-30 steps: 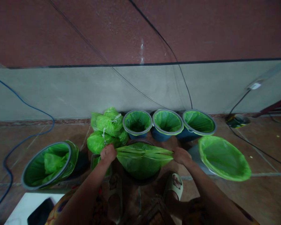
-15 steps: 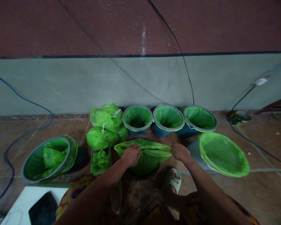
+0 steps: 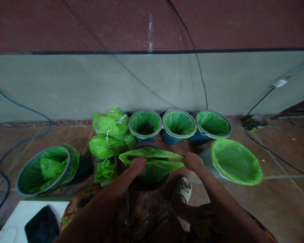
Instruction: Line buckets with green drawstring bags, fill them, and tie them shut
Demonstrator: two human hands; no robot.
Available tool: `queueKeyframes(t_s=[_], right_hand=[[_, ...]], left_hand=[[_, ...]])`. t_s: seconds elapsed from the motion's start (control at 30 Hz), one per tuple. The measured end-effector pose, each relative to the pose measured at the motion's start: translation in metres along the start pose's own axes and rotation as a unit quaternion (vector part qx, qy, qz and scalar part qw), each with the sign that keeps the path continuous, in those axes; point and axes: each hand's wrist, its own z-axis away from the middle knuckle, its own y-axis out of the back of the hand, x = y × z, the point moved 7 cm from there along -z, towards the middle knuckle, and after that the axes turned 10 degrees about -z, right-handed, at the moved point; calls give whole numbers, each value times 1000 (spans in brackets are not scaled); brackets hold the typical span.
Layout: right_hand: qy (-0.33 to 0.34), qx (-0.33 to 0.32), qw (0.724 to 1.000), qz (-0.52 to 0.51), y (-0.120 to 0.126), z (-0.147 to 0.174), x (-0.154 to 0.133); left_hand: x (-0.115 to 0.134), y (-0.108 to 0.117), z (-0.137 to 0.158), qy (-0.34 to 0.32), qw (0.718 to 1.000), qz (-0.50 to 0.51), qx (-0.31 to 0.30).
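Between my hands a green plastic bag [image 3: 153, 165] is stretched, its mouth partly spread. My left hand [image 3: 138, 165] is closed on the near edge of the bag, left of its middle. The bag's right corner is gripped by my right hand [image 3: 192, 161]. Below the bag is a dark round bin [image 3: 147, 186], mostly covered by it. Just left stands a small container [image 3: 116, 164] with crumpled green plastic [image 3: 105, 171] inside.
Along the wall stand lined bins [image 3: 145, 125], [image 3: 179, 124], [image 3: 214, 125]. A wider lined bin [image 3: 236, 162] tilts at right, another [image 3: 69, 158] at left. Tied green bags [image 3: 108, 145] lie beside them. A blue cable [image 3: 27, 109] runs at left; a white surface holds a dark object [image 3: 42, 224].
The bag's mouth has opened a little wider between my hands. My left hand has shifted slightly along its near edge. The whole view has drifted a little.
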Motion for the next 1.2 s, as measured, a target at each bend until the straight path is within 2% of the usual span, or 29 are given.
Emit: queueKeyframes(t_s=[0.17,0.27,0.3,0.37,0.43,0.47,0.53,0.63,0.7,0.8,0.87,0.93,1.03,1.1,1.2], right_hand=[[-9,-1,1000,-26,6,6,-11],[15,88,995,-43,16,16,-32],[54,131,989,-50,20,21,-45],[172,189,964,-78,19,33,-77],[286,184,933,-115,6,43,-107],[320,168,924,-126,-4,46,-120],[347,136,920,-121,-26,47,-137],[334,101,933,-82,-51,41,-148],[324,85,940,-63,-60,36,-150],[313,76,943,-80,-60,31,-149],[313,71,936,-146,-54,30,-148],[314,59,909,-267,-45,29,-148],[293,17,835,-465,-30,26,-144],[277,3,798,-535,-20,25,-140],[261,10,790,-555,-7,25,-134]], left_hand=[[-10,9,4,3,1000,28,10],[-13,11,8,-6,998,64,4],[-13,11,9,-9,997,74,4],[-13,11,12,-12,996,84,4],[-13,11,14,-13,996,89,1],[-12,11,15,-14,996,91,0],[-11,13,17,-18,996,91,0],[-9,15,19,-26,996,87,8],[-7,16,20,-33,996,84,11],[-8,14,20,-32,997,72,4],[-11,14,21,-22,998,58,-1],[-13,14,22,-18,999,49,-3],[-15,19,25,-18,998,59,-4],[-12,27,26,-28,996,85,15],[-2,49,29,-79,980,164,74]])
